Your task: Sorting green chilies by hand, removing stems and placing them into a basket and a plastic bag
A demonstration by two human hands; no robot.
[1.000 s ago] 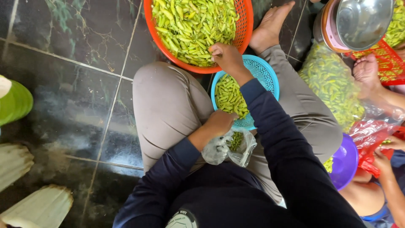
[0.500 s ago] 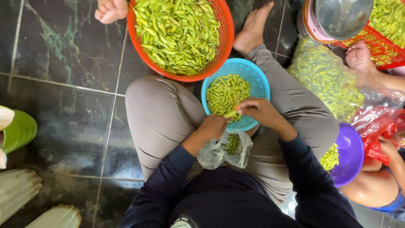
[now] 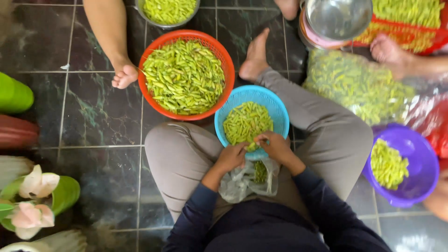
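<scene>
I sit cross-legged on a dark tiled floor. My left hand point(image 3: 232, 157) and my right hand point(image 3: 274, 145) meet over my lap, both pinching one green pod point(image 3: 252, 146) at the near rim of a blue basket point(image 3: 275, 108) holding cut green pieces. A clear plastic bag point(image 3: 242, 181) with some green scraps lies in my lap just below the hands. Beyond my left knee stands an orange basket point(image 3: 227, 60) heaped with whole green pods.
Another person's foot point(image 3: 124, 75) rests left of the orange basket. A purple basket point(image 3: 422, 161) of pods sits at my right, behind it a large clear bag of pods point(image 3: 357, 86), a steel bowl point(image 3: 338, 16) and a red basket point(image 3: 427, 37). Green slippers point(image 3: 14, 95) lie at the left.
My right hand came back from the orange basket to my lap and joined the left hand on a pod. The view shifted, showing more of the floor and another person's leg.
</scene>
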